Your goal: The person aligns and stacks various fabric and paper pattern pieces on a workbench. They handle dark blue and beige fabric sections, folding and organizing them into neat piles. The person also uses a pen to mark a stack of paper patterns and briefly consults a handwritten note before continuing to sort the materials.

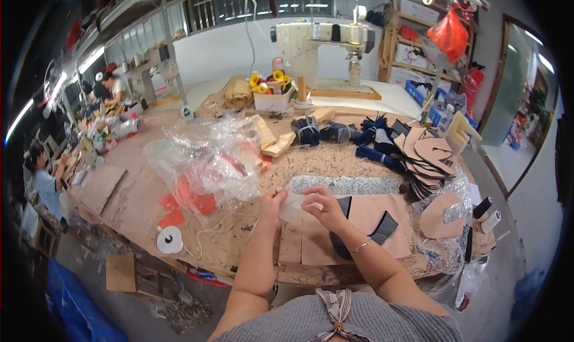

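Observation:
Between my hands is a thin, whitish translucent piece (291, 209), like a small plastic sheet or bag. My left hand (272, 207) pinches its left side with closed fingers. On its right side, the curled fingers of my right hand (324, 209) grip the edge, partly hiding it. Beneath my right hand and wrist lie flat beige panels (365, 207). On these rest a dark curved piece (341, 246), partly covered by my forearm, and another dark curved piece (384, 227) to its right.
Crumpled clear plastic (209, 156) with red pieces sits left, near a white spool (170, 240). Tied dark bundles (308, 131) and stacked beige cutouts (426, 153) lie beyond. A sewing machine (299, 49) stands behind. Thread cones (491, 222) stand right; two people work far left.

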Motion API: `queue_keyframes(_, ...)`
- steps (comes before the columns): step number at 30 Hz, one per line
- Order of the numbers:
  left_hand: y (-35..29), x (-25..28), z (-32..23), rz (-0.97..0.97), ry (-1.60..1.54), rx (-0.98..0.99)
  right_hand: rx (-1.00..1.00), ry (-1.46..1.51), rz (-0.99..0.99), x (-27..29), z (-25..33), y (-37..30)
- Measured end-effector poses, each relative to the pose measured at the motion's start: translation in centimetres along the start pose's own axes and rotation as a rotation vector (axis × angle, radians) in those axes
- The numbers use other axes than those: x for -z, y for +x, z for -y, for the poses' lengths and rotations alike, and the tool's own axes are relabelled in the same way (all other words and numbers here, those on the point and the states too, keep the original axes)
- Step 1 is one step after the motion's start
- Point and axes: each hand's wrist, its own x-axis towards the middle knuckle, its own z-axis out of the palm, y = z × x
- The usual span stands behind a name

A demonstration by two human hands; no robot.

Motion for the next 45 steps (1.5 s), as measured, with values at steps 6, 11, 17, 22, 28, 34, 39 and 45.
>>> queue_keyframes(6, 1.6, 1.2, 2.1, -0.101, 0.084, -0.068, 0.268, -0.079, 0.093, 4.2, 7.2, -3.7)
queue_keyframes(11, 3.8, -1.1, 3.7, -0.116, 0.167, -0.227, -0.189, 0.441, -0.184, 8.5, 7.8, -9.0)
queue_keyframes(17, 2.9, -4.5, 1.7, -0.287, 1.483, -1.141, -0.489, 0.233, -0.265, 11.3, 7.3, -10.0)
queue_keyframes(22, -6.9, -12.6, -1.3, 0.611, 0.681, -0.303, -0.458, -0.067, 0.003, 11.2, 7.8, -11.0)
queue_keyframes(28, -13.0, -11.5, 2.7, 0.453, 0.493, -0.141, -0.550, -0.150, 0.193, 13.7, 8.6, -14.5)
queue_keyframes(34, -10.0, -11.5, 4.5, 0.375, 0.786, -0.177, -0.609, -0.142, -0.094, 13.0, 2.8, -15.1)
queue_keyframes(39, -7.6, -11.4, 3.7, 0.458, 0.635, -0.039, -0.608, -0.058, -0.102, 13.6, 2.5, -14.3)
queue_keyframes(45, -9.2, -10.6, 5.0, 0.391, 0.624, -0.069, -0.598, -0.095, -0.160, 12.4, 3.1, -15.3)
